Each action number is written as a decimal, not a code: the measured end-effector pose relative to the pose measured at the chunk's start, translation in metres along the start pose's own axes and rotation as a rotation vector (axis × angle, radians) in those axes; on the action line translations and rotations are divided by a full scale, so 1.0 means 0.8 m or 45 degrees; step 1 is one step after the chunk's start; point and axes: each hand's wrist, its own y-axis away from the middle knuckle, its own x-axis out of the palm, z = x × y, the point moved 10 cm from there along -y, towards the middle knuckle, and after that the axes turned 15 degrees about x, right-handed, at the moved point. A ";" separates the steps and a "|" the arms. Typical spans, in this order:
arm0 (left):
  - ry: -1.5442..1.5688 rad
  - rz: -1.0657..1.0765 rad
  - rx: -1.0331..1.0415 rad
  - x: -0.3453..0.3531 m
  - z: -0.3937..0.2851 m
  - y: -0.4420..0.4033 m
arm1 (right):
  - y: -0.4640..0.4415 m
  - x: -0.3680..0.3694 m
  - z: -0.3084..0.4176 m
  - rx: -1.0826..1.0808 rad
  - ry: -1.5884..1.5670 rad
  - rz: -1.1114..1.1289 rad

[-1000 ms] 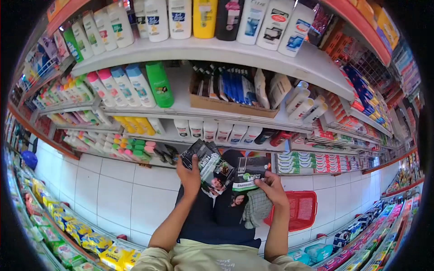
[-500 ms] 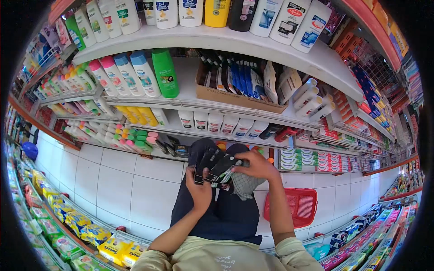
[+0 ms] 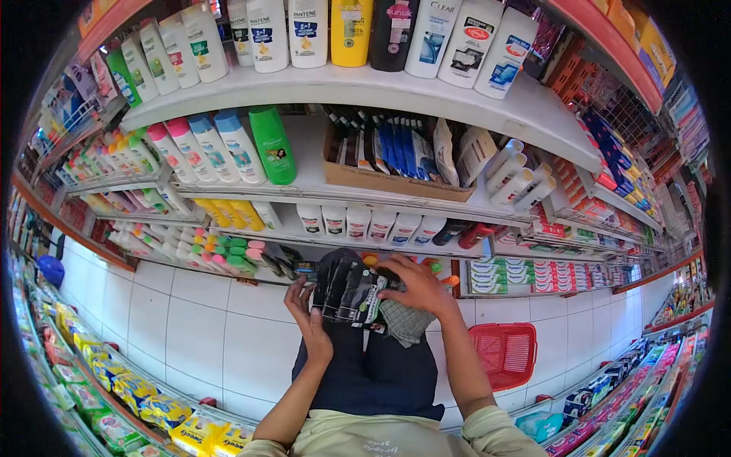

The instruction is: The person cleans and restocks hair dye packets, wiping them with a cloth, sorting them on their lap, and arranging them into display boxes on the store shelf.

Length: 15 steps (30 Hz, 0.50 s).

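A fanned bunch of black packets [image 3: 343, 288] with white and green print is above my knees. My right hand [image 3: 417, 286] grips the packets' right end, fingers curled over the top. Below that hand a grey checked cloth [image 3: 407, 321] hangs against the packets; I cannot tell how it is held. My left hand [image 3: 308, 316] is at the packets' left edge, its fingers apart and its thumb near the lower corner.
Shelves ahead carry shampoo bottles [image 3: 308, 34] and a cardboard box [image 3: 396, 181] of sachets. On the tiled floor to the right stands a red basket [image 3: 502, 354]. Toothpaste boxes [image 3: 487, 278] fill a low shelf. Yellow packs [image 3: 194, 433] line the shelf behind me at left.
My left hand has loosened from the packets and shifted left. The packets are now more squarely gathered and slightly farther left. My right hand has moved a little left, and the view has tilted upward.
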 end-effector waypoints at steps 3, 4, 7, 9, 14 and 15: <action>-0.020 0.037 0.066 0.004 -0.008 0.002 | 0.011 -0.015 -0.013 0.042 -0.072 -0.114; -0.027 0.035 0.101 0.005 -0.013 0.001 | 0.016 -0.021 -0.017 0.058 -0.114 -0.150; -0.055 0.062 0.115 0.006 -0.018 -0.001 | 0.023 -0.024 -0.036 0.062 -0.068 -0.194; -0.091 0.092 0.081 0.008 -0.015 -0.001 | 0.027 -0.014 -0.043 0.074 -0.045 -0.136; -0.178 0.133 0.082 0.013 -0.017 -0.001 | 0.029 0.012 -0.044 0.109 -0.002 -0.029; -0.179 0.130 0.086 0.013 -0.017 0.000 | 0.030 0.016 -0.042 0.115 0.015 -0.038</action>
